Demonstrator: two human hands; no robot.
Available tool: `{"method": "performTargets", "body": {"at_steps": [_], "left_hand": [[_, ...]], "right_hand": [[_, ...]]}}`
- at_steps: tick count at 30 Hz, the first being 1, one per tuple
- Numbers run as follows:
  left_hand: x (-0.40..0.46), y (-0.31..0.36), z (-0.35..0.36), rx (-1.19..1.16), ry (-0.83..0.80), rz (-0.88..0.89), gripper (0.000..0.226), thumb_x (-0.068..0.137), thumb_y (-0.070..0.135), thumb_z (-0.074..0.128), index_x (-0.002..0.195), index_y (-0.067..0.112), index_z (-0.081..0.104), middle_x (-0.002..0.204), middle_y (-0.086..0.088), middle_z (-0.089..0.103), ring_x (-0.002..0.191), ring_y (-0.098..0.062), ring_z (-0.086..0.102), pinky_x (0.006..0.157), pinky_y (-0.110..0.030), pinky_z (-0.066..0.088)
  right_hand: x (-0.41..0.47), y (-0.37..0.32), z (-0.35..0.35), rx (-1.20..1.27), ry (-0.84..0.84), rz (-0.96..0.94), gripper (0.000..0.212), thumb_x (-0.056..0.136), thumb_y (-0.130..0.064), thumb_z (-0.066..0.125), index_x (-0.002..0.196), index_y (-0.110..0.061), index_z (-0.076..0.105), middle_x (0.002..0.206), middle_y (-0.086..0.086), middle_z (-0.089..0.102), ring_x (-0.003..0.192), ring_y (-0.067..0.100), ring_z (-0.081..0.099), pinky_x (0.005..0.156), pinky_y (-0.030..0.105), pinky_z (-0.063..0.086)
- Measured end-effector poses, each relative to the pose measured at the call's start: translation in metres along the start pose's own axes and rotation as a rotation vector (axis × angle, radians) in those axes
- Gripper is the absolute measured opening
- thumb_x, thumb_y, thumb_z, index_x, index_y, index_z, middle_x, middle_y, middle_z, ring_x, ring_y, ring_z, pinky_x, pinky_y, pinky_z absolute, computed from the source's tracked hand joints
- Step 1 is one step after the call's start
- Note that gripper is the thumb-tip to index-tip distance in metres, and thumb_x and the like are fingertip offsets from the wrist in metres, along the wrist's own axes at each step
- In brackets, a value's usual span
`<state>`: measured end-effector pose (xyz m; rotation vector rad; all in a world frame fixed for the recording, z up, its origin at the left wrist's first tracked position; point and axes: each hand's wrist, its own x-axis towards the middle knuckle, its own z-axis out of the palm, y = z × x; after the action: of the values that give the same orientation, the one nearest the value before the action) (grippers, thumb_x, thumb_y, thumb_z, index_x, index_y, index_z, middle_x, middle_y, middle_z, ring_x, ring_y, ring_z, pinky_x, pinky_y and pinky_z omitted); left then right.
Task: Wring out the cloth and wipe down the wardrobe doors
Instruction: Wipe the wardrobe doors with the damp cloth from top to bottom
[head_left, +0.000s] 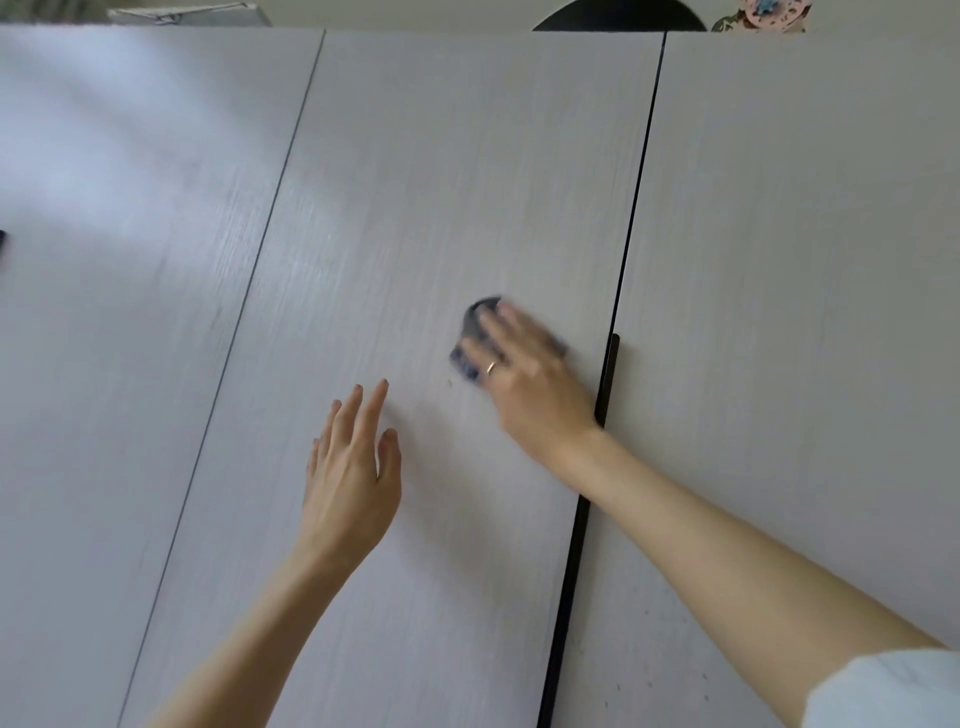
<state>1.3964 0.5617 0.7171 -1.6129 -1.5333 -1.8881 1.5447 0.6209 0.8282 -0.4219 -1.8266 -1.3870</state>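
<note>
Cloth (470, 340) under right hand (524, 364), mid door (441, 182).

Three wardrobe doors side by side: the middle door (415, 208) sits between the left door (130, 260) and the right door (805, 260). On the middle door, the cloth (470, 338) lies under the right hand (524, 371), close to the handle (609, 379) at the right-hand gap. The left hand (350, 478) sits lower and to the left.

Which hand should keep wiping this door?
The right hand: it already presses the cloth flat on the middle door. The left hand is open, holding nothing.
</note>
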Motion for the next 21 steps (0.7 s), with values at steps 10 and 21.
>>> {"method": "performTargets", "body": {"at_steps": [10, 21], "left_hand": [[-0.004, 0.0, -0.006, -0.004, 0.023, 0.031, 0.049, 0.1, 0.023, 0.032, 0.148, 0.027, 0.021, 0.157, 0.0, 0.016, 0.146, -0.016, 0.004, 0.118, -0.04, 0.011], [-0.035, 0.013, 0.002, -0.032, 0.011, -0.025, 0.049, 0.101, 0.022, 0.031, 0.148, 0.026, 0.021, 0.157, 0.0, 0.015, 0.146, -0.016, 0.001, 0.118, -0.045, 0.009]], "right_hand": [[0.015, 0.014, -0.003, -0.022, 0.032, -0.041, 0.027, 0.078, -0.008, 0.062, 0.103, -0.011, 0.072, 0.119, 0.017, 0.064, 0.114, 0.034, 0.058, 0.096, 0.047, 0.044], [-0.085, -0.032, -0.03, 0.25, -0.194, -0.363, 0.043, 0.081, -0.005, 0.036, 0.09, -0.016, 0.076, 0.109, 0.008, 0.069, 0.098, 0.026, 0.067, 0.076, 0.033, 0.055]]}}
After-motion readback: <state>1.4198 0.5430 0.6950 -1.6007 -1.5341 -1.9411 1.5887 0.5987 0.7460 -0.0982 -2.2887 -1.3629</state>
